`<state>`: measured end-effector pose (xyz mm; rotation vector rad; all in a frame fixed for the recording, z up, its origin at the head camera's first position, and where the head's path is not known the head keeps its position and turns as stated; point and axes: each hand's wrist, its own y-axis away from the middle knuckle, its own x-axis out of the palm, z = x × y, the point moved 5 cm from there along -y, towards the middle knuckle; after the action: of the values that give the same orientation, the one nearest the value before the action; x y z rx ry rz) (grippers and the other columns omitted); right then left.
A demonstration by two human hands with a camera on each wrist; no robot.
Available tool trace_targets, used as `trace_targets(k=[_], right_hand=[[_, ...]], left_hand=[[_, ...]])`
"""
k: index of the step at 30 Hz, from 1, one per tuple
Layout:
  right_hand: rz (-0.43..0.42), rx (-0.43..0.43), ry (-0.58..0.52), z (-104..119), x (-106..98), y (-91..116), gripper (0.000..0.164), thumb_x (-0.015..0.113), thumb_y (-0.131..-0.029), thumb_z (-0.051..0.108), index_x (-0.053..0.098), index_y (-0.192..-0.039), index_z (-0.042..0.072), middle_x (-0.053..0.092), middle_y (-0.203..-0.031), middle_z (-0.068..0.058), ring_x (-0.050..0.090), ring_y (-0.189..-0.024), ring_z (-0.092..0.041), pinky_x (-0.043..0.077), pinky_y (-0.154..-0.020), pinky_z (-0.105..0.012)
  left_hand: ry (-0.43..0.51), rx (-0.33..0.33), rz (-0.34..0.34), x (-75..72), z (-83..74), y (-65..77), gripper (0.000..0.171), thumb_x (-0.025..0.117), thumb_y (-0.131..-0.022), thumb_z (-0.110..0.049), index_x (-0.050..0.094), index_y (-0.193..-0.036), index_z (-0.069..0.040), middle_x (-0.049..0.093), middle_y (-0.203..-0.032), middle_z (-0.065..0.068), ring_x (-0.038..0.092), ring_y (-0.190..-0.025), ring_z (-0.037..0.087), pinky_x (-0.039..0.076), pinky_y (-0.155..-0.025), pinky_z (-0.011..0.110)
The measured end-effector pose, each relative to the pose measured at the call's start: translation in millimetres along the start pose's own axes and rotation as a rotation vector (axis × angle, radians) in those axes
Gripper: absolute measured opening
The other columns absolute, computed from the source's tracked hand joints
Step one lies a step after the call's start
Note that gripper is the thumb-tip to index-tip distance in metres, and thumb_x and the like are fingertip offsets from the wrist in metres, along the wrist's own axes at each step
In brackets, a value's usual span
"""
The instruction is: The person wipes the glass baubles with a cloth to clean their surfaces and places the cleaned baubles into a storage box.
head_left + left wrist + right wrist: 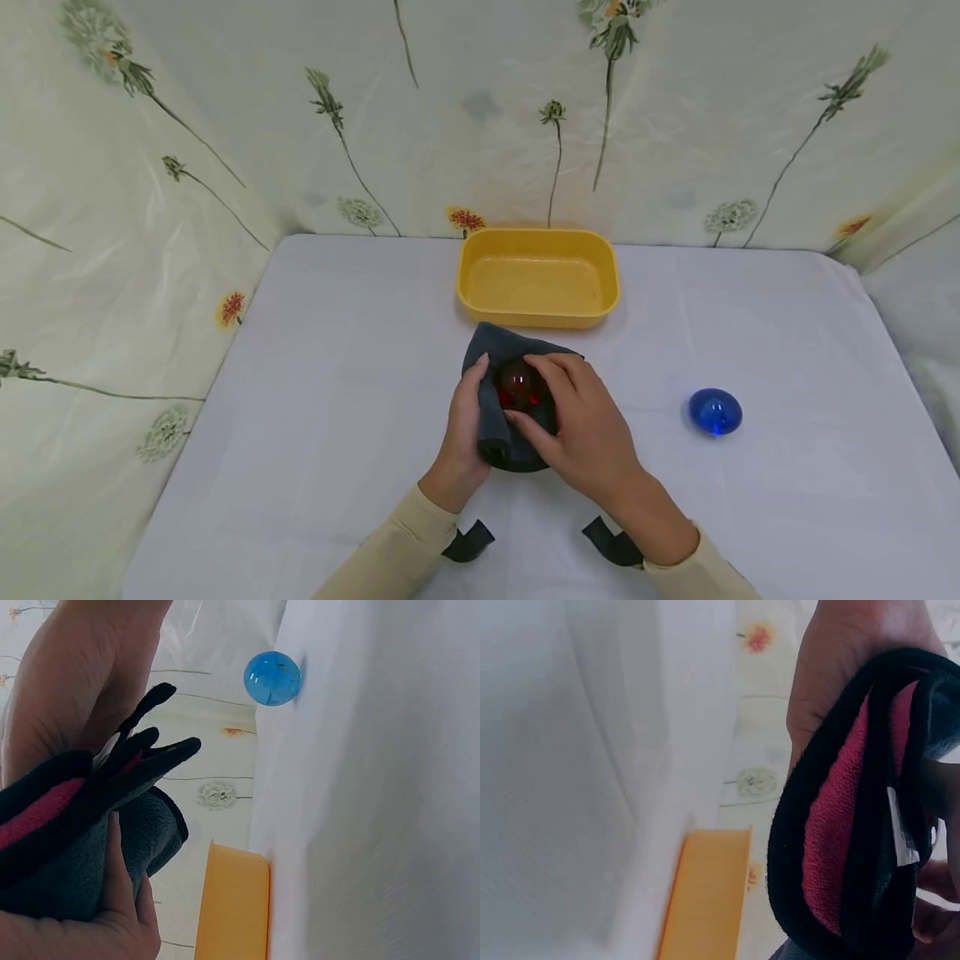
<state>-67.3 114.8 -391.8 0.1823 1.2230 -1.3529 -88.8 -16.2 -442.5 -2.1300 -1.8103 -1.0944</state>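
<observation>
A dark red, see-through ball (pixel 517 383) sits in the folds of a dark grey-blue cloth (pixel 491 343) above the middle of the table. My left hand (pixel 461 437) grips the cloth from the left and below, thumb along its side. With thumb and fingers, my right hand (pixel 588 429) holds the red ball from the right against the cloth. Black edging and a pink underside show on the folded cloth (pixel 832 832) in the right wrist view, along with a white label (pixel 901 829). The ball itself is mostly hidden in both wrist views.
Just beyond the hands stands a yellow rectangular tub (pixel 538 320) at the table's far edge. A clear blue ball (pixel 715 412) lies on the white tabletop (pixel 337 350) to the right. Black straps (pixel 470 542) are at the wrists. Flower-patterned sheeting (pixel 480 125) hangs behind the table.
</observation>
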Motion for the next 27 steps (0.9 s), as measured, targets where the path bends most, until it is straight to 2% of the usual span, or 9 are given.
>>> trace_targets(k=[10,18,23,27], right_hand=[[-0.007,0.061,0.018,-6.1,-0.5,-0.2,0.065,0.092,-0.080,0.037,0.061,-0.122,-0.002,0.062,-0.111,-0.014,0.057,-0.105,-0.030,0.056,-0.088,-0.043],[0.044,0.036,-0.004,-4.5,1.9,0.8,0.083,0.096,-0.076,0.029,0.054,-0.141,0.000,0.059,-0.125,-0.017,0.056,-0.117,-0.031,0.052,-0.100,-0.047],[0.034,0.008,0.002,-4.1,0.9,-0.7,0.073,0.096,-0.076,0.026,0.058,-0.133,0.000,0.057,-0.123,-0.017,0.057,-0.115,-0.031,0.053,-0.100,-0.047],[0.034,0.026,0.002,-6.5,-1.0,-1.1,0.070,0.096,-0.077,0.028,0.060,-0.129,-0.001,0.058,-0.119,-0.015,0.059,-0.110,-0.028,0.056,-0.095,-0.044]], left_hand=[[0.002,-0.002,0.013,2.3,1.9,1.2,0.065,0.042,-0.108,-0.049,0.030,-0.160,-0.013,0.038,-0.155,0.007,0.037,-0.137,0.023,0.031,-0.114,0.040],[0.008,0.023,0.028,1.4,-2.5,-1.9,0.061,0.040,-0.109,-0.048,0.033,-0.158,-0.013,0.041,-0.152,0.006,0.039,-0.136,0.022,0.027,-0.119,0.044],[-0.035,0.041,0.033,1.1,-3.7,-2.5,0.059,0.039,-0.109,-0.047,0.036,-0.154,-0.009,0.044,-0.148,0.006,0.041,-0.133,0.021,0.032,-0.114,0.040],[-0.092,0.063,0.031,1.4,-4.2,-1.9,0.058,0.040,-0.110,-0.045,0.038,-0.150,-0.004,0.047,-0.143,0.008,0.043,-0.128,0.022,0.037,-0.108,0.038]])
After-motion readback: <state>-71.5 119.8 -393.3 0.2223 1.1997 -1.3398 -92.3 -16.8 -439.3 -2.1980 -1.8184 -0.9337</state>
